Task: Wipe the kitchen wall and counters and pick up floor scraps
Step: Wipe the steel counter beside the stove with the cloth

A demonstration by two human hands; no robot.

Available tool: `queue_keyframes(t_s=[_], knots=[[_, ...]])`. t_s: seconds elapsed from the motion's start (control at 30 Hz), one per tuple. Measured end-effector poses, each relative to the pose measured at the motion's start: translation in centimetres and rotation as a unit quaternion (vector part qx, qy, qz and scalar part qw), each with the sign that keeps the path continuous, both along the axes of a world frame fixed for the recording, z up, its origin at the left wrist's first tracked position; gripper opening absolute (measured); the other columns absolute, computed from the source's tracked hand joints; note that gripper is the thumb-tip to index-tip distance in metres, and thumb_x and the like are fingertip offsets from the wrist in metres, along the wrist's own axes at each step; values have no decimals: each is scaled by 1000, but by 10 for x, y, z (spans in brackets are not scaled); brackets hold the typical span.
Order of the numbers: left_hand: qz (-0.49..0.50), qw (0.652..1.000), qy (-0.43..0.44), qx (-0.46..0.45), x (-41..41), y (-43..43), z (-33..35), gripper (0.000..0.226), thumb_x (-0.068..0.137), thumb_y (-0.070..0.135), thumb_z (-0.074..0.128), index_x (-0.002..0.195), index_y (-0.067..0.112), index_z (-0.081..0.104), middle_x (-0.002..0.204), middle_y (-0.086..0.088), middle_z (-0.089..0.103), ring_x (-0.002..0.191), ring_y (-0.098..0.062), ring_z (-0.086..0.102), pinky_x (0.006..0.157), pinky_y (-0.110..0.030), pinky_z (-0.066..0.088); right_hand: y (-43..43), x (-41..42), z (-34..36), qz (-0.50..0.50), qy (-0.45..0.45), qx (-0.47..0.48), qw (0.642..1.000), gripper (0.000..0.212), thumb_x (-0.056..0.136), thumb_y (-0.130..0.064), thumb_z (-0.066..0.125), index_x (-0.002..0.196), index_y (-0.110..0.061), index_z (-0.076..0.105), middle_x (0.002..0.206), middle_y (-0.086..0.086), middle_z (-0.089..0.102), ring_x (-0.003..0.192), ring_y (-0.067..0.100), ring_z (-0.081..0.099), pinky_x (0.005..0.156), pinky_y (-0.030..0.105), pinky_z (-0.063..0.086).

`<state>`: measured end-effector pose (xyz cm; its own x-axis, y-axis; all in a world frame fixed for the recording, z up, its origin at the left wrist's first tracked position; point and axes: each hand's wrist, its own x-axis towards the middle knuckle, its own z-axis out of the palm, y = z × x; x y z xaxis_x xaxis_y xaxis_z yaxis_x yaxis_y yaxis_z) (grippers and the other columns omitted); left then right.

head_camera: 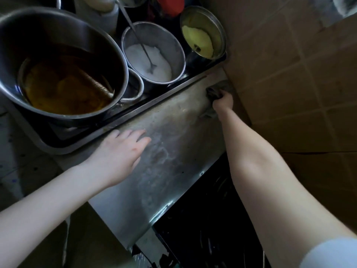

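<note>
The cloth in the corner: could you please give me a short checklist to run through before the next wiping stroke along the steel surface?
1. Right hand grips cloth: ok.
2. Cloth touches steel surface beside the tiled wall: ok.
3. Left hand lies flat in the stroke path: not ok.
4. Smears remain mid-surface: not ok.
5. Pots, including the oil pot, stand off the surface: ok.
6. Cloth clean enough: cannot tell.

You have three metal pots: one with oil (63, 74), one with white powder (152, 53), one with yellow paste (202, 33). One spoon (139, 41), one cloth (216, 91).
</note>
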<state>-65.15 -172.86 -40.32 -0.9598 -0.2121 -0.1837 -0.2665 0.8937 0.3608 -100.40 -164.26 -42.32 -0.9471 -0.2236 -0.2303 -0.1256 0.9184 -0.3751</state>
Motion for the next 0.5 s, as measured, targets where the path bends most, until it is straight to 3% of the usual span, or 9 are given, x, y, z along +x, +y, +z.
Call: queue_keyframes(t_s=[0.07, 0.2, 0.33, 0.4, 0.5], knots=[[6, 1000, -3, 2, -1, -1, -2, 48, 97, 30, 36, 144, 25, 25, 154, 0, 23, 139, -18, 26, 105, -32, 30, -5, 6, -1, 25, 23, 13, 999, 57, 84, 2, 48, 139, -14, 44, 143, 10, 45, 134, 26, 39, 109, 23, 28], [3, 1000, -4, -6, -7, 3, -6, 47, 96, 31, 38, 142, 25, 28, 153, 1, 26, 138, -19, 29, 102, -32, 31, 8, 36, -12, 172, 76, 22, 982, 63, 80, 10, 38, 136, -17, 48, 149, 8, 36, 136, 30, 32, 113, 28, 22], [5, 1000, 8, 15, -17, 6, -11, 45, 94, 28, 44, 137, 22, 39, 150, -3, 33, 134, -23, 36, 100, -36, 34, 39, 46, -14, 307, 71, 5, 949, 50, 91, 3, 39, 135, -16, 50, 149, 5, 38, 136, 26, 33, 113, 25, 17], [6, 1000, 15, 21, -22, 8, -11, 44, 91, 25, 50, 135, 19, 45, 147, -6, 40, 131, -25, 42, 97, -38, 38, 55, 36, -10, 302, 65, -10, 951, 45, 92, 3, 39, 133, -10, 53, 145, 11, 41, 135, 27, 37, 115, 32, 24], [10, 999, 34, 40, -23, 11, -10, 40, 79, 14, 69, 118, 10, 62, 129, -15, 59, 112, -34, 59, 85, -42, 48, 75, 14, -3, 183, 54, -2, 982, 44, 93, 5, 40, 134, -7, 50, 144, 15, 41, 132, 28, 40, 112, 30, 29]])
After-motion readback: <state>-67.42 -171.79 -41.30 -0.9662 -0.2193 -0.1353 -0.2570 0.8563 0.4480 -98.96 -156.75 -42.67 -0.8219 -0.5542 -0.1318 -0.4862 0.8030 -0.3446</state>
